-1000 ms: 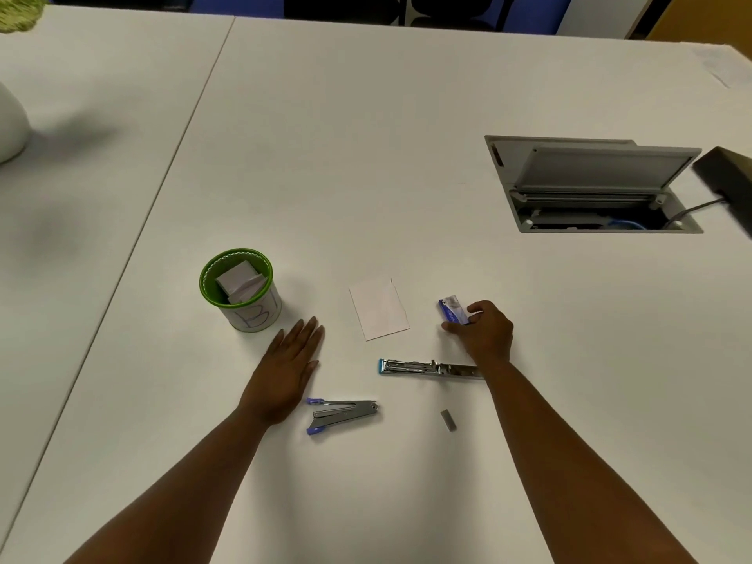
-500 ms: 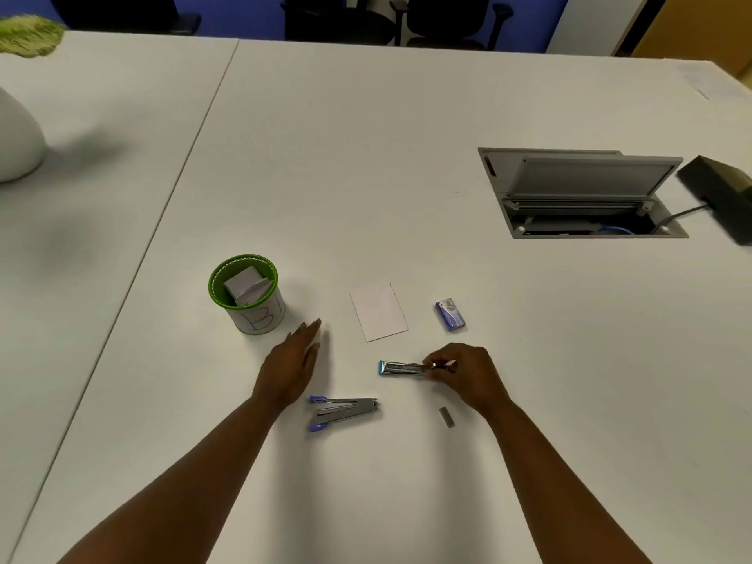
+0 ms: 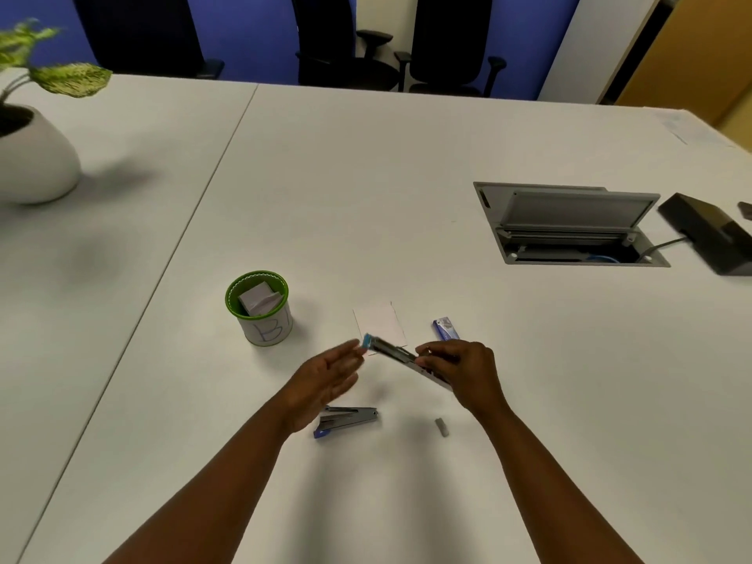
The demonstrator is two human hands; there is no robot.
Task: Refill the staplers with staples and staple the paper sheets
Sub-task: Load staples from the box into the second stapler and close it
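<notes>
My right hand [image 3: 468, 370] grips a long metal stapler with a light-blue tip [image 3: 392, 352] and holds it tilted above the table. The open fingers of my left hand [image 3: 325, 380] are close to the blue tip; I cannot tell whether they touch it. A second stapler with blue ends [image 3: 346, 419] lies shut on the table under my left wrist. A small white paper sheet [image 3: 380, 321] lies flat behind the lifted stapler. To its right sits a blue staple box [image 3: 445, 328]. One grey strip of staples [image 3: 441, 426] lies near my right forearm.
A green-rimmed cup marked "B1" [image 3: 264, 311] holds folded paper, left of the sheet. An open cable hatch [image 3: 569, 225] and a black box [image 3: 712, 234] sit at the right. A white plant pot [image 3: 32, 160] stands far left. Office chairs [image 3: 366, 54] stand behind the table.
My right hand left the staple box, took the long stapler and lifted it off the table. My left hand rose from the table toward the stapler's blue tip.
</notes>
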